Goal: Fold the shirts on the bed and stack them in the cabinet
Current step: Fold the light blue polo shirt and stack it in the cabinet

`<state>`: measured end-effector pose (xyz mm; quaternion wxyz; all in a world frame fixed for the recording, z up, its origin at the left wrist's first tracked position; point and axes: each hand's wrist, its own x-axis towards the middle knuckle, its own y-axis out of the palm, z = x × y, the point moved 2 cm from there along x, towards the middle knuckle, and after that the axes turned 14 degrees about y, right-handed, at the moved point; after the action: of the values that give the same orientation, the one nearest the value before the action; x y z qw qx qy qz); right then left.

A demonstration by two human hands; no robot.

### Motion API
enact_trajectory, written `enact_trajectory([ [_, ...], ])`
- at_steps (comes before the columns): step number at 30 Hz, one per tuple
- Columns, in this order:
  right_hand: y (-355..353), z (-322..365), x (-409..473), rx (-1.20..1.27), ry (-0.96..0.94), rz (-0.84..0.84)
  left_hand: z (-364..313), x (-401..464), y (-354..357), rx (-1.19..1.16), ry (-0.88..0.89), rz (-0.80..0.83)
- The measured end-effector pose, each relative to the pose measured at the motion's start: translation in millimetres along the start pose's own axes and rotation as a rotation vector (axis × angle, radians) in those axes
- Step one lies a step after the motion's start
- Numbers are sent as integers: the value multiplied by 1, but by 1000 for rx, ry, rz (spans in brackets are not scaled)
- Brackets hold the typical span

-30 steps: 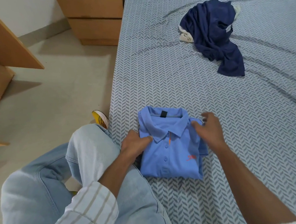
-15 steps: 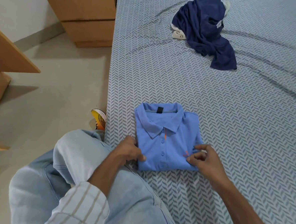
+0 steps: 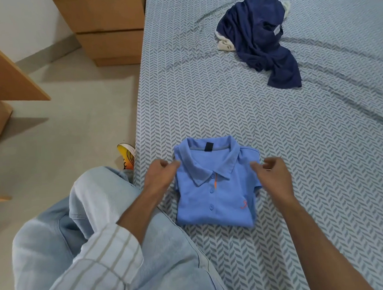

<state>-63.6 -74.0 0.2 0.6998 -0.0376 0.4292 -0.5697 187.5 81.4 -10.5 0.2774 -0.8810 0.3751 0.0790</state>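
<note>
A light blue polo shirt (image 3: 213, 195) lies folded into a neat rectangle, collar up, near the left edge of the bed (image 3: 297, 138). My left hand (image 3: 160, 174) pinches the shirt's upper left edge beside the collar. My right hand (image 3: 272, 173) has its fingers curled at the upper right shoulder, thumb on the cloth, and seems to pinch that edge. A crumpled navy shirt (image 3: 260, 42) lies farther back on the bed, with a bit of white cloth (image 3: 223, 45) under it.
My knee in light jeans (image 3: 95, 206) is raised at the bed's left edge. A yellow shoe (image 3: 127, 155) sits on the floor beside it. A wooden drawer unit (image 3: 111, 26) stands by the bed's head, and a wooden panel (image 3: 7, 77) juts in at left.
Both hands moved from the folded shirt's lower corners up to its upper corners beside the collar. The shirt stays folded in the same spot.
</note>
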Motion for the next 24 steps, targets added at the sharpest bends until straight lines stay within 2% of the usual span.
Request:
enact_trajectory([
  [3, 17, 18, 13, -66, 54, 161, -6, 12, 7, 26, 51, 84],
  [8, 29, 27, 24, -78, 138, 212, -14, 27, 22, 121, 10, 108],
  [11, 27, 26, 24, 17, 133, 261, -14, 26, 26, 128, 6, 168],
  [15, 18, 19, 25, 189, 124, 421, -12, 17, 28, 68, 144, 206],
  [18, 16, 13, 19, 257, 142, 569, -9, 14, 26, -91, 176, 242],
  [21, 14, 7, 13, 288, 126, 702, -6, 7, 26, -326, 110, 299],
  [24, 7, 12, 3, 275, 81, 744, -8, -1, 19, -493, 17, 302],
])
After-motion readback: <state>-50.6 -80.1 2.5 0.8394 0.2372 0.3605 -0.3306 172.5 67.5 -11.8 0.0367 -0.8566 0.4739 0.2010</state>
